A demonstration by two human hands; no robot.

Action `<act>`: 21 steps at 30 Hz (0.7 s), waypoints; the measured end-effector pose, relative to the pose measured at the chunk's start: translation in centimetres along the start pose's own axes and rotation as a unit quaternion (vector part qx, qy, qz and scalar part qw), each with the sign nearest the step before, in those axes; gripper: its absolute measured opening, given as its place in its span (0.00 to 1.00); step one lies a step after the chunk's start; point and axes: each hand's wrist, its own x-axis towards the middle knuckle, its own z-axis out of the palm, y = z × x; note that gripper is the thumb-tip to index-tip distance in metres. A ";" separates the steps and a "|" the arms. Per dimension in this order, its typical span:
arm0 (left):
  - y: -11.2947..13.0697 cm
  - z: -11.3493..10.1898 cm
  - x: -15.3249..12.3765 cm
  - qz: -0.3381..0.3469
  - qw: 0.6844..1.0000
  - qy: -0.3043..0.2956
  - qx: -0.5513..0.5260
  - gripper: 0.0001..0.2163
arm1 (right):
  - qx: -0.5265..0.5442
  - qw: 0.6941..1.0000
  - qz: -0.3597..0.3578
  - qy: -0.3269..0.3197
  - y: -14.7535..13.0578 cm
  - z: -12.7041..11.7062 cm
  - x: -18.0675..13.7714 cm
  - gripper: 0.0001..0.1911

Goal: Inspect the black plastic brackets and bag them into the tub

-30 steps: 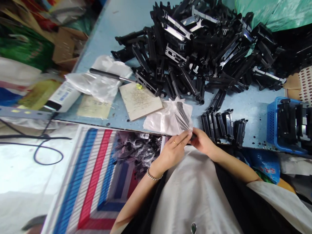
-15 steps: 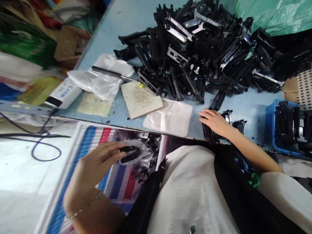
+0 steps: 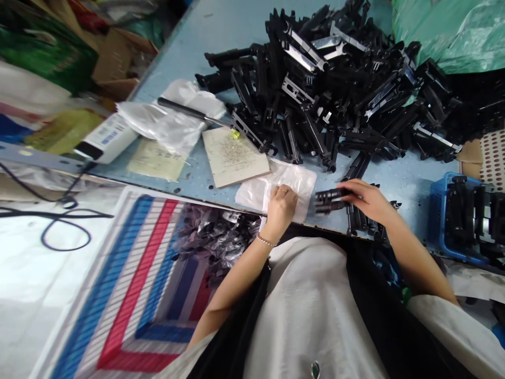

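Left hand (image 3: 282, 206) at the plastic bags (image 3: 303, 179), right hand (image 3: 367, 201) on a black part (image 3: 326, 201)

The two hands work close together at the near edge of the tabletop (image 3: 185, 47), probably because that spares any long reach. The left one has its fingers curled down onto the thin, whitish bags; whether it pinches a layer or merely presses on them, I cannot tell. The right one grasps the black part by one end, leaving the other end free and pointing toward the bags, a grip that seems to keep the fingers out of the way. The part is blurred, just to the right of the bags and above the tabletop's front edge.

Under and beside the right forearm stands a small row of black parts (image 3: 354, 220), apparently set there to be within easy reach, while the big heap (image 3: 315, 95) sits farther back, leaving the front strip for handling. A blue basket (image 3: 437, 213) at the far right holds more, seemingly to keep them together. Below the edge on the left, a striped container (image 3: 128, 284) bears bagged pieces (image 3: 221, 237), likely low so that they can drop in. A screwdriver (image 3: 179, 109) lies to the left, its tip reaching over a square board (image 3: 234, 166), seemingly parked clear of both hands
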 end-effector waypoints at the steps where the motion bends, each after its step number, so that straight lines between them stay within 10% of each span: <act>1: -0.4 -0.1 0.4 -0.025 0.999 0.001 -0.028 0.07 | 0.060 0.998 0.033 0.015 0.0 0.9 -0.1 0.15; 6: -1.3 -1.9 1.3 -0.176 0.972 -0.052 -0.148 0.04 | 0.462 0.869 0.177 0.025 -1.2 6.7 1.0 0.14; 9: -1.1 -2.6 1.3 -0.157 0.972 -0.052 -0.165 0.06 | 0.578 0.793 0.188 0.042 -2.3 9.8 3.3 0.14; 16: -1.5 -4.1 1.6 0.062 0.996 -0.066 0.000 0.16 | 0.542 0.810 0.210 0.076 -2.3 9.8 2.8 0.11; 21: -2.2 -3.8 2.0 0.018 0.995 -0.064 -0.069 0.21 | 0.663 0.700 0.257 -0.075 -1.3 8.8 -1.5 0.11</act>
